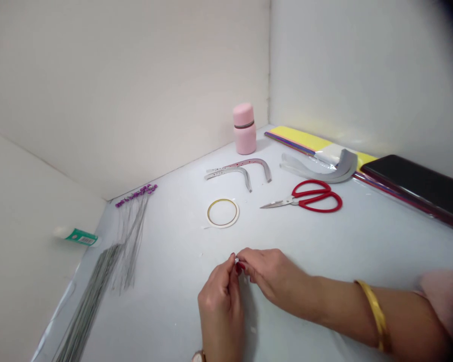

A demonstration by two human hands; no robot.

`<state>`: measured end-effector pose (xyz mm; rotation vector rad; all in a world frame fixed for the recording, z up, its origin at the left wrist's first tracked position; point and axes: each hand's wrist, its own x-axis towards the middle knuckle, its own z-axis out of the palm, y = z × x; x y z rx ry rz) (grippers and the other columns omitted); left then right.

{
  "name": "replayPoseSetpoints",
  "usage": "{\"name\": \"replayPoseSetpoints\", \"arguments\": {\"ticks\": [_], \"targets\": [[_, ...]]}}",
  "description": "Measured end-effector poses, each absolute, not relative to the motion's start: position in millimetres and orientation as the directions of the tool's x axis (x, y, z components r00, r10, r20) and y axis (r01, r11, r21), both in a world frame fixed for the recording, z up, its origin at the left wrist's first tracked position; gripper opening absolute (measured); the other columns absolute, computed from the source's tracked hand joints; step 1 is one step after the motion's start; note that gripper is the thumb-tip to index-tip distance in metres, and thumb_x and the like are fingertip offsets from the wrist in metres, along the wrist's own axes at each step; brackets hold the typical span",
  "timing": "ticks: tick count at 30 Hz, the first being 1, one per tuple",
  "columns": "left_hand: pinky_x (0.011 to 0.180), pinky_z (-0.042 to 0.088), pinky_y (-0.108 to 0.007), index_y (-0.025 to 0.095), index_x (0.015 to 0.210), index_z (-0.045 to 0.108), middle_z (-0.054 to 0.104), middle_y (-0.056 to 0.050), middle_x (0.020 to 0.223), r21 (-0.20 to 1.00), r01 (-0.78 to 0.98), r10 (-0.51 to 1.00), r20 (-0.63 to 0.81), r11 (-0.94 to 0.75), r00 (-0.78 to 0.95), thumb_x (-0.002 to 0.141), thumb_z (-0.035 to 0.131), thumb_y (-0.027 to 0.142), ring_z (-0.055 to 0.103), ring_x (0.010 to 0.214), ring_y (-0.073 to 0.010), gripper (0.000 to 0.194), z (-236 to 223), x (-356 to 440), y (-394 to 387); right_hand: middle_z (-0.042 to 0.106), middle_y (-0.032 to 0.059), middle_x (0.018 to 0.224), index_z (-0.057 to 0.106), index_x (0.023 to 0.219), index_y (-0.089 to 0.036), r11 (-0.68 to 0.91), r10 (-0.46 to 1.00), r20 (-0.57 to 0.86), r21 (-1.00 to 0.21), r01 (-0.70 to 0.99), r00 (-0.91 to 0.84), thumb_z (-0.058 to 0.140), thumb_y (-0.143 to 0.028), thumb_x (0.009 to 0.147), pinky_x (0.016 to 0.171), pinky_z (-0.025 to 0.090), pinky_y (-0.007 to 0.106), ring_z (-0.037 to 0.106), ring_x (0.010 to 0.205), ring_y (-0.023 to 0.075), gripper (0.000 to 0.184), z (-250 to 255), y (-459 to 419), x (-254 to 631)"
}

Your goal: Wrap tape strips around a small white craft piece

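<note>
Both hands meet fingertip to fingertip low in the middle of the head view. Between them is a tiny whitish piece, mostly hidden by the fingers, so its kind does not show. My left hand pinches it from the left, thumb and forefinger together. From the right, my right hand pinches at the same spot. Just beyond the hands lies a roll of narrow white tape, its loose end sticking out to the left. Red-handled scissors rest with closed blades behind the right hand.
Purple-tipped wire stems and a bundle of bare wires lie left, near a green-labelled tube. Behind are a pink bottle, curved strips, a grey-white curled strip, coloured sheets and a black phone-like slab.
</note>
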<state>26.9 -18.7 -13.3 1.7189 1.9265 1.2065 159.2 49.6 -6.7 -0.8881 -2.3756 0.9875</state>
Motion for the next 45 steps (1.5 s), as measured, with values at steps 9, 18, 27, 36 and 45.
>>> {"name": "replayPoseSetpoints", "arguments": {"ticks": [9, 18, 27, 36, 45], "targets": [[0.07, 0.049, -0.027, 0.018, 0.105, 0.058, 0.065, -0.006, 0.088, 0.883, 0.467, 0.967, 0.145, -0.031, -0.211, 0.086, 0.045, 0.02, 0.061, 0.078, -0.0149, 0.023, -9.8, 25.0, -19.1, 0.054, -0.0022, 0.062, 0.049, 0.079, -0.015, -0.247, 0.698, -0.196, -0.969, 0.025, -0.689, 0.048, -0.036, 0.083, 0.044, 0.034, 0.018, 0.05, 0.048, 0.007, 0.021, -0.8, 56.3, 157.1], [0.068, 0.049, -0.024, 0.018, 0.089, 0.062, 0.067, -0.004, 0.082, 0.793, 0.603, 0.927, 0.289, -0.091, -0.24, 0.082, 0.05, 0.016, 0.062, 0.074, -0.0138, 0.014, -9.6, 22.8, -17.6, 0.056, -0.0011, 0.064, 0.05, 0.08, -0.015, -0.279, 0.69, -0.224, -0.96, 0.033, -0.689, 0.047, -0.039, 0.083, 0.045, 0.035, 0.018, 0.05, 0.049, 0.0071, 0.024, -3.9, 55.0, 156.7], [0.07, 0.05, -0.021, 0.019, 0.094, 0.062, 0.068, -0.004, 0.088, 0.816, 0.571, 0.94, 0.26, -0.091, -0.223, 0.083, 0.046, 0.012, 0.063, 0.079, -0.0126, 0.021, -10.9, 19.3, -17.4, 0.057, -0.0006, 0.065, 0.059, 0.095, -0.016, 0.306, 0.708, 0.025, -0.912, 0.274, -0.706, 0.041, -0.017, 0.085, 0.056, 0.042, 0.019, 0.054, 0.059, 0.0094, 0.02, -0.9, 56.9, 161.9], [0.067, 0.049, -0.02, 0.02, 0.093, 0.063, 0.069, -0.002, 0.085, 0.764, 0.627, 0.921, 0.339, -0.152, -0.19, 0.08, 0.051, 0.01, 0.064, 0.075, -0.0124, 0.019, -6.6, 21.4, -17.4, 0.057, -0.0008, 0.065, 0.058, 0.088, -0.016, 0.42, 0.707, 0.084, -0.849, 0.321, -0.702, 0.039, -0.017, 0.086, 0.056, 0.04, 0.018, 0.052, 0.058, 0.0092, 0.019, -0.5, 57.1, 163.4], [0.06, 0.045, -0.018, 0.022, 0.084, 0.064, 0.068, 0.001, 0.075, 0.855, 0.515, 0.904, 0.273, -0.071, -0.328, 0.08, 0.053, 0.017, 0.061, 0.064, -0.0108, 0.012, -6.3, 28.6, -20.4, 0.06, 0.0004, 0.067, 0.058, 0.089, -0.015, 0.266, 0.719, 0.019, -0.931, 0.25, -0.695, 0.041, -0.017, 0.085, 0.057, 0.044, 0.019, 0.057, 0.06, 0.0103, 0.017, 1.6, 54.6, 163.0]]}}
